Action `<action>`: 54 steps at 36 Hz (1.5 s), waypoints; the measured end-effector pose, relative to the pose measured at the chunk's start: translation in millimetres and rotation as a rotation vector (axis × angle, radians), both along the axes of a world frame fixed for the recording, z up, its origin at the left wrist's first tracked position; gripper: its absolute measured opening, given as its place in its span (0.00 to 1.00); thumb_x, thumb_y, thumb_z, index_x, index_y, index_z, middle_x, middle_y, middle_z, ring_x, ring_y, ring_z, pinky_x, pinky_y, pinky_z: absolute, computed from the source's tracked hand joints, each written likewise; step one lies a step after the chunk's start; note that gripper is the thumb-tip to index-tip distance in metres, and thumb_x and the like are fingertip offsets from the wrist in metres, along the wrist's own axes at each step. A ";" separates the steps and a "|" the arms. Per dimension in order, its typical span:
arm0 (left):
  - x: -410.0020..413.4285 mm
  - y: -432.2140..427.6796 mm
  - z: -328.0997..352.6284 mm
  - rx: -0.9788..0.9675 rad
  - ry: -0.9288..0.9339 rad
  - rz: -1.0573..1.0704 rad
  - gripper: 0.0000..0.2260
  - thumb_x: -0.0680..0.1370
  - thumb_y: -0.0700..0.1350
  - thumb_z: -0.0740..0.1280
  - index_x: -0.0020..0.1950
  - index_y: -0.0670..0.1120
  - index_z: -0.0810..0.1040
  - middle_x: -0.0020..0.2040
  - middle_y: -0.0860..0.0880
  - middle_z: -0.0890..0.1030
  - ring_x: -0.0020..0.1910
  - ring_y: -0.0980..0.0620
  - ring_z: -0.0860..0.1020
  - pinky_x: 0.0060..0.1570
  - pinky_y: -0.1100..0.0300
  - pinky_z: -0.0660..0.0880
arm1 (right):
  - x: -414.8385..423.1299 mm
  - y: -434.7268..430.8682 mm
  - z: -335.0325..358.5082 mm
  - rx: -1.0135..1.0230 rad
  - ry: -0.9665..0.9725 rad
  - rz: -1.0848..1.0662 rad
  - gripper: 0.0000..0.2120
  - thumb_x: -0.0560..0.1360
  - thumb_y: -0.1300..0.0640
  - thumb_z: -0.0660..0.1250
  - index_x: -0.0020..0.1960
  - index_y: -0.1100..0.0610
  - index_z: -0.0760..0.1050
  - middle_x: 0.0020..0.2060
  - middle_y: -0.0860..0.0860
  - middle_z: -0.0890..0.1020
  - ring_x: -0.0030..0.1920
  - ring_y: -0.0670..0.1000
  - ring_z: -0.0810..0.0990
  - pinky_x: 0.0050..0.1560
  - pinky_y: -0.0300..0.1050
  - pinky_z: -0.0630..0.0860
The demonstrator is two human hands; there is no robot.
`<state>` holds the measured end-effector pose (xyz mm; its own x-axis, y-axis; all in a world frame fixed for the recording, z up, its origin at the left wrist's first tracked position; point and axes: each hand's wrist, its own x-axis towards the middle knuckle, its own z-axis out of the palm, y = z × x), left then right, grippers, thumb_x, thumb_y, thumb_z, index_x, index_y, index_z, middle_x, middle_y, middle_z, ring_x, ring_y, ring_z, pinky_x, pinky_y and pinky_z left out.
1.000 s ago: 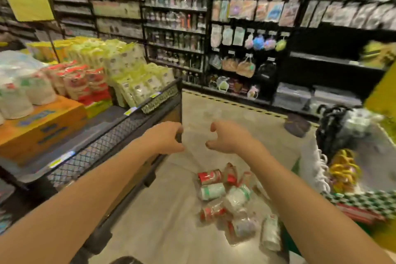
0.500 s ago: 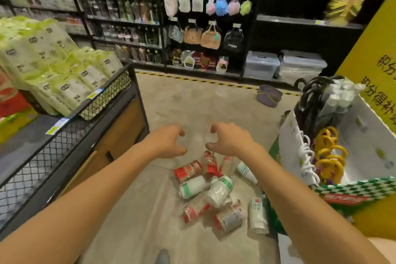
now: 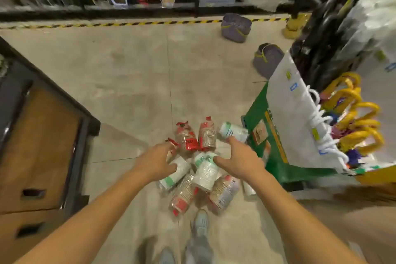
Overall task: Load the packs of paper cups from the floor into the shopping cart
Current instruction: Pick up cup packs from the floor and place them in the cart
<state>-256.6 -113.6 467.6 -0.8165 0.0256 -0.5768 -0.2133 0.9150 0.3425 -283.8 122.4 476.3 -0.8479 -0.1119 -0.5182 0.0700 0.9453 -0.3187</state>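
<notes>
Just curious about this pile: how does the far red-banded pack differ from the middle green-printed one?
The red-banded clear plastic pack of brown cups lies at the pile's far edge, no hand on it; the green-printed plastic pack of white cups lies mid-pile on other packs, the right hand's thumb at it. Both are wrapped cup stacks lying on their sides.

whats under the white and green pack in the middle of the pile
The white and green pack lies over the ends of a red-ended pack and a brown-labelled pack. What sits directly beneath its middle is covered.
</notes>
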 end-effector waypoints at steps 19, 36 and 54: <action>-86.5 -42.1 -514.3 -0.048 -0.186 0.062 0.36 0.73 0.57 0.73 0.76 0.46 0.63 0.71 0.45 0.71 0.67 0.43 0.72 0.63 0.47 0.74 | -63.3 -3.2 -450.3 0.343 -0.216 0.630 0.47 0.77 0.74 0.53 0.82 0.46 0.29 0.79 0.59 0.28 0.80 0.63 0.29 0.81 0.63 0.42; -66.6 -29.0 -650.3 -0.123 0.035 0.143 0.60 0.59 0.60 0.83 0.80 0.48 0.51 0.73 0.41 0.68 0.71 0.37 0.69 0.66 0.37 0.71 | -64.5 20.2 -558.5 0.251 0.103 0.783 0.59 0.52 0.50 0.87 0.78 0.50 0.62 0.75 0.64 0.70 0.76 0.69 0.66 0.76 0.71 0.52; -70.4 -154.3 -188.4 0.496 0.295 0.883 0.40 0.60 0.45 0.86 0.65 0.49 0.69 0.55 0.55 0.80 0.53 0.59 0.81 0.49 0.65 0.77 | -109.4 -98.3 -138.4 -0.469 -0.051 -0.247 0.56 0.53 0.30 0.81 0.73 0.45 0.62 0.62 0.42 0.74 0.62 0.46 0.75 0.59 0.45 0.73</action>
<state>-326.9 -267.9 279.3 -0.7666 -0.4674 -0.4403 -0.5828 0.2185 0.7827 -393.2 24.1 337.9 -0.8535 -0.1418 -0.5015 0.2987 0.6555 -0.6937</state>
